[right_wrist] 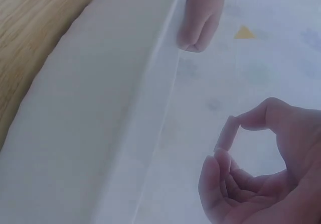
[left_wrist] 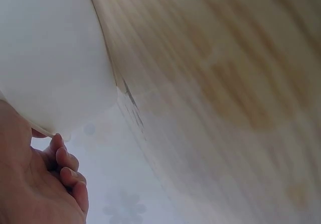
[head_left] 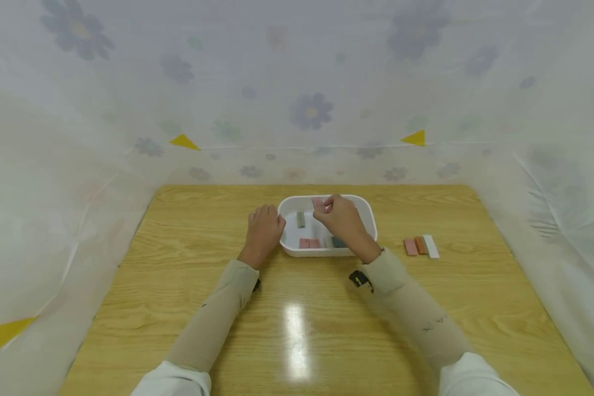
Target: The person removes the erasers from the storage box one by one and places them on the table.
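Note:
A white plastic tray (head_left: 311,230) with rounded corners stands at the far middle of the table. At its left end my left hand (head_left: 264,228) grips the rim, fingers curled at the edge in the left wrist view. Over the tray's right part, my right hand (head_left: 344,220) pinches a small flat block (right_wrist: 227,133) between thumb and fingertips. Pink shows right at those fingertips in the head view. Inside the tray lie a grey-green block (head_left: 301,219), two pink blocks (head_left: 309,243) near the front wall, and a dark block (head_left: 338,242) partly hidden by my right hand.
Right of the tray, a pink block (head_left: 410,247), an orange block (head_left: 420,246) and a white block (head_left: 431,246) lie in a row on the wooden table (head_left: 218,341). Flower-patterned sheeting (head_left: 247,99) with yellow triangles surrounds the table at the back and sides.

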`<control>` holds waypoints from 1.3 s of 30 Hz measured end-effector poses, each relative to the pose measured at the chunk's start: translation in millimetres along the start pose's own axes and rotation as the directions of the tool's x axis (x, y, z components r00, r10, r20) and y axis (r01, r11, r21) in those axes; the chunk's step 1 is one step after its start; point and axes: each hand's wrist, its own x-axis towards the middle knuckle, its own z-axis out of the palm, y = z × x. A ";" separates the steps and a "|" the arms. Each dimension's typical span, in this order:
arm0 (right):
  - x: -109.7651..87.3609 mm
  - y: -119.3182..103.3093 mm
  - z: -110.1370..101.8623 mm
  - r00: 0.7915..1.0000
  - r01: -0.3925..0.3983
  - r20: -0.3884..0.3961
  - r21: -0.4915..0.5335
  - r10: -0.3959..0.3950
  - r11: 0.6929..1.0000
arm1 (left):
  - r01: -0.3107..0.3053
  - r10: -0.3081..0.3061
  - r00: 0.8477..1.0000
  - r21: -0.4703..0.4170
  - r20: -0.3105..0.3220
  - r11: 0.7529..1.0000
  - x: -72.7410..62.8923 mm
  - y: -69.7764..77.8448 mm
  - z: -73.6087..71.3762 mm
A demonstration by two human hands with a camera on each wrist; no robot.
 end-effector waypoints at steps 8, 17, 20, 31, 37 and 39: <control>-6.3 10.1 -14.0 0.999 0.006 -0.046 -0.022 -0.007 1.000 | 0.010 -0.010 1.000 -0.001 -0.001 1.000 1.0 -1.5 1.6; -15.2 36.7 -27.5 0.997 -0.080 -0.003 0.009 0.080 0.997 | 0.000 0.000 1.000 -0.010 -0.021 1.000 0.7 -2.8 1.6; -18.0 46.6 -32.3 0.996 -0.092 -0.016 0.010 0.092 0.996 | -0.003 0.003 1.000 -0.007 -0.022 1.000 0.8 -2.4 2.1; -32.8 74.4 -57.4 0.989 -0.142 -0.045 -0.012 0.141 0.990 | -0.005 0.004 1.000 -0.005 -0.026 1.000 1.5 -2.0 3.7; -44.2 85.6 -75.3 0.987 -0.147 -0.075 -0.016 0.145 0.989 | 0.003 -0.003 1.000 -0.010 -0.017 1.000 1.5 -1.6 3.9; -48.2 90.3 -80.7 0.985 -0.151 -0.082 -0.020 0.149 0.988 | 0.008 -0.008 1.000 -0.014 -0.014 1.000 1.4 -1.6 4.0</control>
